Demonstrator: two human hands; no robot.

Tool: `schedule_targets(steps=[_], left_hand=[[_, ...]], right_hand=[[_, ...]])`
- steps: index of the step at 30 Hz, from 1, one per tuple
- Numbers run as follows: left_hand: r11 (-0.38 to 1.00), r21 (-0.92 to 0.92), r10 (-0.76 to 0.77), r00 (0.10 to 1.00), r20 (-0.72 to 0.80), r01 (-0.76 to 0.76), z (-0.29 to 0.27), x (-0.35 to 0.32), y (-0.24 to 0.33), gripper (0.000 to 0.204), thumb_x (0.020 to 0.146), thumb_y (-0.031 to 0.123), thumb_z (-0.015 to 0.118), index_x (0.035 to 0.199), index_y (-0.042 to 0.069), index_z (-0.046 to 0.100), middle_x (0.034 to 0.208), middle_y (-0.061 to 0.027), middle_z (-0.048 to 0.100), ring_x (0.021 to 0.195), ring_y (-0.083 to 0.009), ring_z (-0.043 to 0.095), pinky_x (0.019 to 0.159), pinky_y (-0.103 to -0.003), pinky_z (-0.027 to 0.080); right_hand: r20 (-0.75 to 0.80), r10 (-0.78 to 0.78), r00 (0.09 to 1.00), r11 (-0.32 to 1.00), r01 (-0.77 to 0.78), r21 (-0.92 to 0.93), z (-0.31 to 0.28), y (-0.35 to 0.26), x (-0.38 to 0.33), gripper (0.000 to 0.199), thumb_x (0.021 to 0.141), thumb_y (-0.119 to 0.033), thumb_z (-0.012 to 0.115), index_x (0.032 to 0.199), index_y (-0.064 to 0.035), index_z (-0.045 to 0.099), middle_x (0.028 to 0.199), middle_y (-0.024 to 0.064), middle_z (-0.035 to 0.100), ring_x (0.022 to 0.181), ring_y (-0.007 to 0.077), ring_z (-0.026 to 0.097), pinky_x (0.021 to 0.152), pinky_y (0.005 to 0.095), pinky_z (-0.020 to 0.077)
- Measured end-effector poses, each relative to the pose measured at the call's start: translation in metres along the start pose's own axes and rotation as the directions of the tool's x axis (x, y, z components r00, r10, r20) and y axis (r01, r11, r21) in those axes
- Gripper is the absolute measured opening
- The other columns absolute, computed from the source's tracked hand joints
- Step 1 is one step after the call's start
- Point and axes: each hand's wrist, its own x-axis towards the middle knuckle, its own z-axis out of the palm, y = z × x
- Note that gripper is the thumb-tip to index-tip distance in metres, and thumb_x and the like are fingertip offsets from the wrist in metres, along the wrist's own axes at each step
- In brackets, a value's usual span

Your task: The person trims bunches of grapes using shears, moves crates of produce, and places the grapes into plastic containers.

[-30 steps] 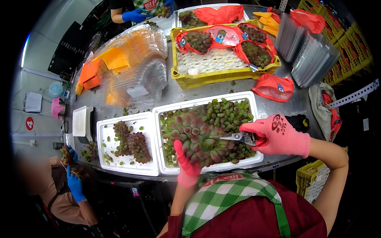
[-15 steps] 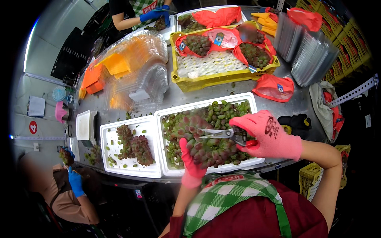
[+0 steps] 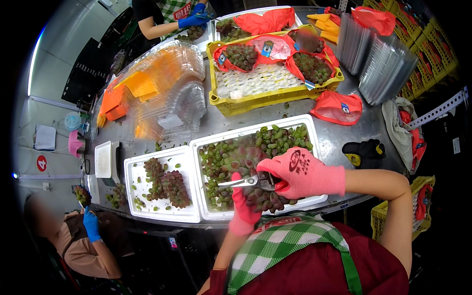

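My right hand [image 3: 307,172], in a pink glove, is closed round a pair of pruning scissors [image 3: 250,181], whose metal blades point left. My left hand [image 3: 243,211], also gloved in pink, supports a bunch of dark reddish-green grapes [image 3: 265,199]. The blades cross over the bunch near the left hand's upright digit; I cannot tell whether they touch a grape. Beneath is a white foam tray [image 3: 314,129] filled with loose green and reddish grapes [image 3: 275,137]. To its left, a smaller white tray [image 3: 140,169] holds trimmed dark bunches [image 3: 174,187] and scattered green grapes.
Beyond the trays stands a yellow crate [image 3: 246,103] with bagged grapes. Clear plastic containers [image 3: 182,105] are piled left, others [image 3: 386,69] stacked right. A scale [image 3: 105,160] sits left, a black glove [image 3: 366,152] right. Co-workers in blue gloves work at back [image 3: 194,19] and left [image 3: 91,223].
My right hand has moved left and slightly down, bringing the scissors from above the bunch to beside my left hand. My left hand stays nearly in place under the bunch.
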Motion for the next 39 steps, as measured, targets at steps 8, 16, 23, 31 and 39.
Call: schedule_targets(steps=[8,16,23,31,39], left_hand=[[0.970,-0.166,-0.102,0.920,0.379,0.176,-0.037,0.017,0.002,0.054,0.095,0.055,0.042,0.136,0.020,0.039,0.107,-0.0034,0.056,0.066,-0.0082,0.052,0.051,-0.024,0.044],[0.992,-0.037,-0.100,0.942,0.319,0.118,0.010,0.013,-0.016,0.077,0.094,0.061,0.033,0.148,0.007,0.024,0.148,-0.0130,0.036,0.133,-0.0279,0.039,0.108,-0.042,0.036],[0.889,-0.330,-0.010,0.734,0.679,0.317,-0.001,0.026,-0.021,0.076,0.094,0.060,0.036,0.149,0.009,0.022,0.149,-0.0099,0.034,0.125,-0.0242,0.047,0.095,-0.038,0.044],[0.988,0.146,-0.007,0.962,-0.273,0.048,0.023,0.008,-0.009,0.045,0.094,0.057,0.042,0.079,0.017,0.052,0.055,0.0069,0.044,0.038,-0.0020,0.036,0.030,-0.018,0.026],[0.981,-0.172,-0.103,0.990,-0.098,0.085,0.023,0.007,-0.015,0.044,0.095,0.057,0.035,0.099,0.015,0.048,0.077,0.0003,0.055,0.052,-0.0090,0.047,0.038,-0.022,0.034]], right_hand=[[0.367,0.320,0.873,0.801,-0.456,0.387,-0.045,-0.022,0.000,0.031,0.075,-0.015,0.062,0.103,-0.0065,0.052,0.073,0.0107,0.061,0.071,0.0272,0.064,0.064,0.0371,0.0489],[0.285,0.312,0.906,0.793,-0.414,0.447,-0.044,-0.016,-0.011,0.036,0.075,-0.014,0.061,0.108,-0.0040,0.053,0.069,0.0101,0.061,0.066,0.0214,0.064,0.062,0.0341,0.0490],[0.284,0.413,0.865,0.738,-0.501,0.452,-0.040,-0.029,-0.014,0.035,0.075,-0.013,0.061,0.108,-0.0040,0.053,0.073,0.0132,0.062,0.067,0.0273,0.064,0.062,0.0364,0.0494],[-0.012,0.270,0.963,0.890,-0.245,0.385,-0.006,-0.017,-0.022,0.036,0.075,-0.013,0.063,0.108,-0.0036,0.053,0.084,0.0179,0.064,0.078,0.0363,0.063,0.067,0.0406,0.0498],[0.295,0.358,0.886,0.690,-0.464,0.555,-0.028,-0.024,-0.014,0.038,0.075,-0.009,0.060,0.112,-0.0040,0.052,0.072,0.0067,0.059,0.063,0.0123,0.059,0.056,0.0291,0.0475]])
